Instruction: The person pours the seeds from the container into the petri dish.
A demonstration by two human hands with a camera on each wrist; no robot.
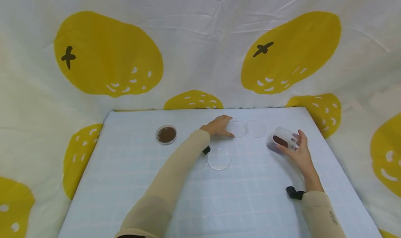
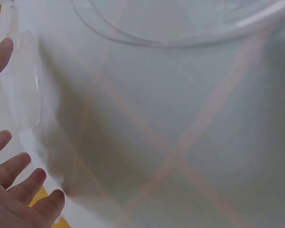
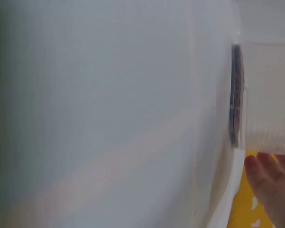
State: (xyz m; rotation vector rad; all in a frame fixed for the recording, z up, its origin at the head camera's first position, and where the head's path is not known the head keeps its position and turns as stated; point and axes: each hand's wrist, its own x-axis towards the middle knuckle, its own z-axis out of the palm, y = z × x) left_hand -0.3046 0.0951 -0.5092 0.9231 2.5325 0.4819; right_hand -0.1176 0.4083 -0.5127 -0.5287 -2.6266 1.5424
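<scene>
My left hand (image 1: 219, 126) reaches to the back middle of the table, its thumb and fingers spread on either side of a transparent petri dish (image 1: 237, 129). In the left wrist view the fingers (image 2: 20, 166) stand apart from that dish (image 2: 28, 80); whether the thumb touches it I cannot tell. At the right, my right hand (image 1: 299, 154) grips a transparent plastic tub (image 1: 285, 135) between thumb and fingers. A dark brown layer (image 1: 280, 141) lies in the tub, also visible in the right wrist view as a dark band (image 3: 236, 97).
Beside the left hand's dish lies another transparent round dish (image 1: 256, 128). Nearer the front is a transparent dish (image 1: 219, 159), with one more (image 1: 200, 162) partly hidden by the left sleeve. A petri dish of brown material (image 1: 166, 134) sits at the back left.
</scene>
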